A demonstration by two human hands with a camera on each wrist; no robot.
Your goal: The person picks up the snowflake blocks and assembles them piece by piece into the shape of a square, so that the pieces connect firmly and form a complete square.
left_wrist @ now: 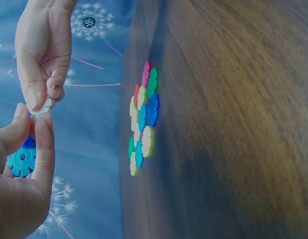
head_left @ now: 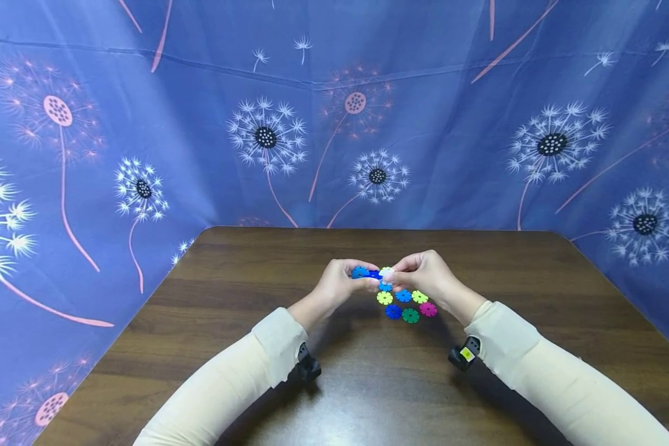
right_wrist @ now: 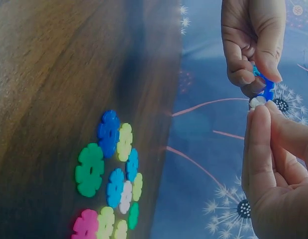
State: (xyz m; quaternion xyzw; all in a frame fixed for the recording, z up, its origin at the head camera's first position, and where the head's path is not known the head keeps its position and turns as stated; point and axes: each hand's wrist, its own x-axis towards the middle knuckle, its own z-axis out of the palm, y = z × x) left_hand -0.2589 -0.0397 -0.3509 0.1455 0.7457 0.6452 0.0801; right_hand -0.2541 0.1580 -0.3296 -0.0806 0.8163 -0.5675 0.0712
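White disc (right_wrist: 257, 102) peeking out, part-hidden! | left hand (head_left: 334, 286) pinches blue discs (head_left: 360, 272) | right hand (head_left: 432, 277) pinches the white, both raised

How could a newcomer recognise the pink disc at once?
On the brown table, near the right hand, lie flower-shaped discs. In the head view, the pink disc is the rightmost, beside a green disc and a yellow disc. It is the only bright pink one.

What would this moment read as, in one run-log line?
Left hand: pinches blue discs | right hand: pinches white disc at their end | joined: cannot tell | table: more discs lying flat
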